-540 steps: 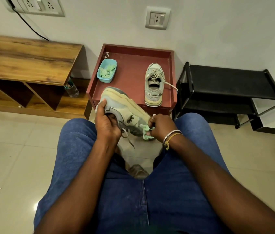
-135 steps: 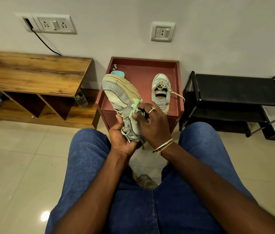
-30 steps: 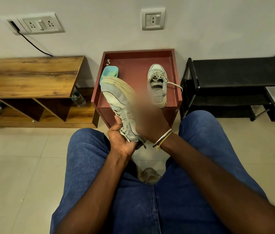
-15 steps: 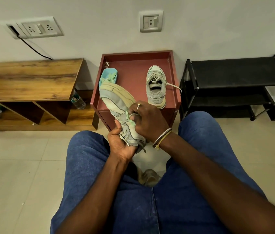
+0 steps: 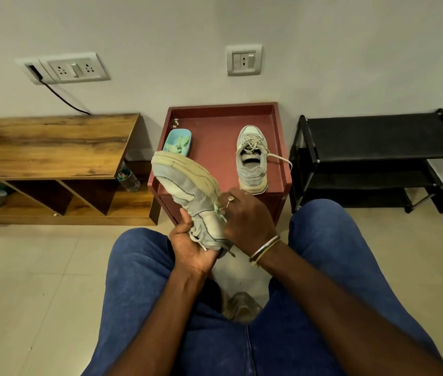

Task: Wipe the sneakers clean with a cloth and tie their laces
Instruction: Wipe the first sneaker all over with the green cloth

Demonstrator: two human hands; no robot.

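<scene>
Rubbing one sneaker with the little green cloth.
My right hand (image 5: 247, 215) pinched the green cloth (image 5: 219, 210) and pressed it on the side of the sneaker (image 5: 187, 191). My left hand (image 5: 190, 245) gripped its near end, far end up, above my lap. I think a hard rub could knock it loose from that one-end hold, or catch its hanging lace. I counted two sneakers, the other sneaker (image 5: 251, 161) untied on the red table (image 5: 214, 123), one cloth, one blue dish (image 5: 178, 142).

Held sneaker (image 5: 187, 185) pale grey, cream sole; second sneaker (image 5: 251, 164) likewise. Mint cloth (image 5: 218, 210), maroon tabletop (image 5: 214, 147), turquoise dish (image 5: 170, 141), blue jeans (image 5: 138, 280), black rack (image 5: 377, 137), brown wood-grain cabinet (image 5: 52, 147).
</scene>
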